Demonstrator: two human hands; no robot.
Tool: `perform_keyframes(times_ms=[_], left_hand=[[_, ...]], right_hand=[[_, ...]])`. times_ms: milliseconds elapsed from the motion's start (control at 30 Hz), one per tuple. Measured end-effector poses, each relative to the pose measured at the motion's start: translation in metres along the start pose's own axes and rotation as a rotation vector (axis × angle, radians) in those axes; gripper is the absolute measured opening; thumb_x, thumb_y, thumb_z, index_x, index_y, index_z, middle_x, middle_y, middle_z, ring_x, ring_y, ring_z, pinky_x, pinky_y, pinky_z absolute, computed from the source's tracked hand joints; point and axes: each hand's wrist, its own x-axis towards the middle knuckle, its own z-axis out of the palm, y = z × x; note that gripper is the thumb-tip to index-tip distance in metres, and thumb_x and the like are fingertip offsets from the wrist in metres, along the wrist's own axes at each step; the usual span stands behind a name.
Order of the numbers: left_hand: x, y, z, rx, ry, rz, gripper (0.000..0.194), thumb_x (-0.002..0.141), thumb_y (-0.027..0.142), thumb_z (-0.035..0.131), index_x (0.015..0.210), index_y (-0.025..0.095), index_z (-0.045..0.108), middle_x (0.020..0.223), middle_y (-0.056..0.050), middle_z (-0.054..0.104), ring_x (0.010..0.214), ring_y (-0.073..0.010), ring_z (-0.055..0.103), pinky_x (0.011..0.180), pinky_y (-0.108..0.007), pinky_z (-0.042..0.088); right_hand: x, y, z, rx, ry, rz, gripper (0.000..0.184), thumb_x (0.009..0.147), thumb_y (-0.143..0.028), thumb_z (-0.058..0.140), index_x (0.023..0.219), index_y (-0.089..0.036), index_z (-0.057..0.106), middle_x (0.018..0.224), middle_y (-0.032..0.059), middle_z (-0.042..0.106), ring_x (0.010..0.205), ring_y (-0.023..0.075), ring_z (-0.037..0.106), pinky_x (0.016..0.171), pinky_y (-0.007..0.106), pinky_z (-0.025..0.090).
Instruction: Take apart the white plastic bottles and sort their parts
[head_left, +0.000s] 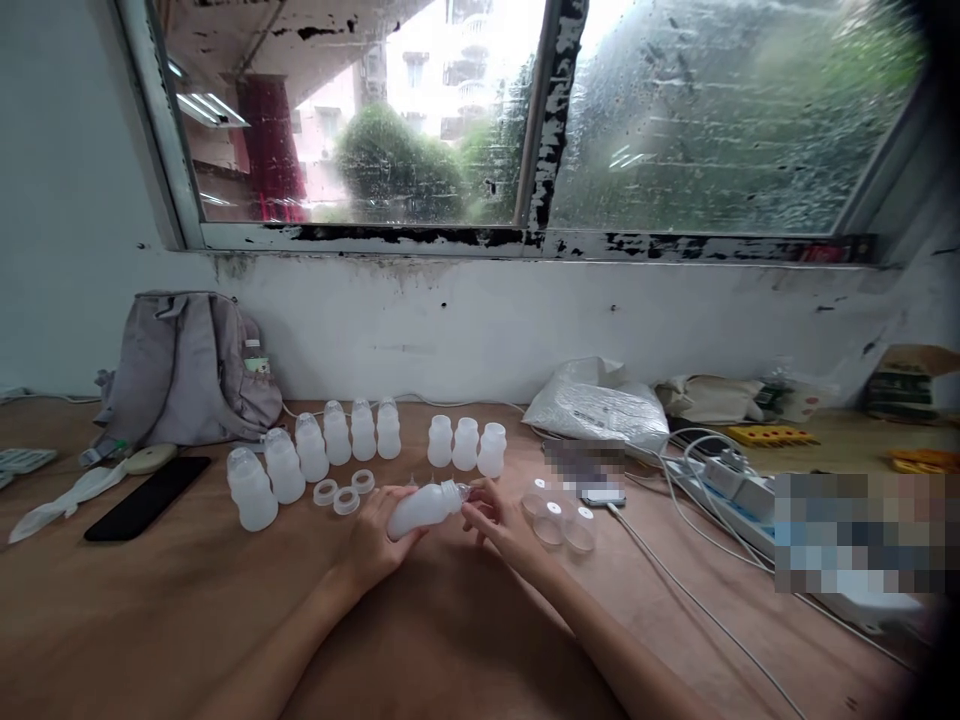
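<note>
A frosted white baby bottle (420,510) lies tilted sideways between my hands, its neck toward the right. My left hand (373,535) is wrapped round the bottle's body. At the neck end, the fingers of my right hand (495,515) pinch the clear nipple (463,491). Beyond my hands stand three bottles without tops (466,444). To the left is a row of several bottles with clear tops (312,447). Three white collar rings (346,500) lie near my left hand. Several clear domed caps (553,525) sit right of my right hand. Small clear pieces behind the held bottle are partly hidden.
A grey backpack (191,370), a black phone-like slab (148,499) and a white strap (71,500) are at left. At right lie a silver padded bag (600,405), a power strip (739,510) with cables, and a yellow item (772,436). A wall and window stand behind.
</note>
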Motion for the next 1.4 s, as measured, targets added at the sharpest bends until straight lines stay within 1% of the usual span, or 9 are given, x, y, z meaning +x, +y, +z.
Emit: perform_keyframes(times_ms=[167,333,433,667,867,1033,1167,1267,1400], left_hand=[[0.002,0.004,-0.008,-0.154,-0.110,-0.084,0.036,0.070,0.029,0.060,0.104,0.023,0.051,0.098,-0.003,0.058,0.087,-0.0178,0.056,0.076,-0.030,0.046],[-0.002,0.004,-0.005,-0.125,-0.126,0.022,0.036,0.068,0.030,0.061,0.102,0.022,0.051,0.092,-0.005,0.055,0.083,-0.0186,0.055,0.071,-0.033,0.047],[-0.005,0.004,-0.001,-0.051,-0.076,0.136,0.036,0.069,0.027,0.059,0.104,0.022,0.050,0.095,-0.007,0.052,0.087,-0.0203,0.052,0.077,-0.036,0.045],[-0.006,0.009,-0.004,-0.112,-0.135,-0.007,0.035,0.072,0.029,0.057,0.105,0.024,0.046,0.097,-0.005,0.056,0.086,-0.0198,0.056,0.073,-0.034,0.048],[-0.007,0.008,0.005,-0.024,-0.030,0.210,0.037,0.076,0.024,0.053,0.111,0.021,0.043,0.101,-0.009,0.053,0.094,-0.0208,0.053,0.080,-0.034,0.046],[-0.007,0.003,0.004,0.029,-0.085,0.259,0.036,0.075,0.027,0.053,0.109,0.022,0.045,0.100,-0.009,0.055,0.092,-0.0206,0.054,0.078,-0.033,0.046],[-0.006,0.000,-0.001,0.005,-0.128,0.142,0.037,0.074,0.034,0.053,0.108,0.021,0.044,0.097,-0.007,0.059,0.086,-0.0196,0.058,0.074,-0.030,0.048],[-0.005,-0.002,-0.004,0.031,-0.136,0.029,0.033,0.074,0.038,0.053,0.103,0.022,0.048,0.092,-0.004,0.061,0.077,-0.0180,0.060,0.065,-0.028,0.048],[-0.004,-0.002,-0.006,0.041,-0.124,-0.036,0.028,0.076,0.038,0.050,0.099,0.022,0.050,0.089,-0.003,0.063,0.073,-0.0179,0.060,0.062,-0.027,0.047]], right_hand=[[0.000,-0.013,0.003,0.192,-0.120,0.049,0.051,0.064,-0.036,0.066,0.110,-0.023,0.048,0.094,0.0032,0.057,0.074,0.0145,0.057,0.057,0.027,0.050],[0.000,-0.003,0.006,0.033,0.018,0.168,0.033,0.068,-0.045,0.060,0.075,-0.013,0.059,0.053,0.0001,0.057,0.046,0.0110,0.054,0.042,0.022,0.043],[0.000,0.003,0.008,-0.022,0.028,0.263,0.044,0.073,-0.054,0.047,0.061,-0.013,0.055,0.042,-0.0017,0.051,0.031,0.0077,0.045,0.029,0.018,0.032],[-0.002,-0.013,0.007,0.196,-0.108,0.277,0.039,0.066,-0.048,0.060,0.085,-0.014,0.055,0.053,-0.0016,0.058,0.042,0.0110,0.055,0.036,0.019,0.039],[-0.004,-0.016,0.006,0.153,-0.025,0.257,0.039,0.070,-0.052,0.053,0.070,-0.014,0.053,0.042,-0.0040,0.050,0.033,0.0086,0.046,0.031,0.018,0.030],[-0.001,-0.024,-0.018,-0.195,-0.251,0.206,0.043,0.071,-0.054,0.050,0.087,-0.015,0.060,0.046,-0.0037,0.052,0.032,0.0074,0.041,0.033,0.019,0.025],[0.004,-0.029,-0.056,-0.706,0.174,-0.042,0.033,0.071,-0.047,0.054,0.089,-0.021,0.062,0.055,-0.0010,0.055,0.050,0.0123,0.049,0.050,0.024,0.035],[0.003,-0.032,-0.085,-1.024,0.321,0.069,0.026,0.073,-0.044,0.052,0.074,-0.021,0.065,0.065,0.0034,0.059,0.061,0.0162,0.053,0.053,0.025,0.032],[-0.004,-0.036,-0.107,-1.090,0.156,0.286,0.027,0.067,-0.046,0.056,0.077,-0.022,0.066,0.072,0.0041,0.060,0.065,0.0174,0.054,0.050,0.023,0.030]])
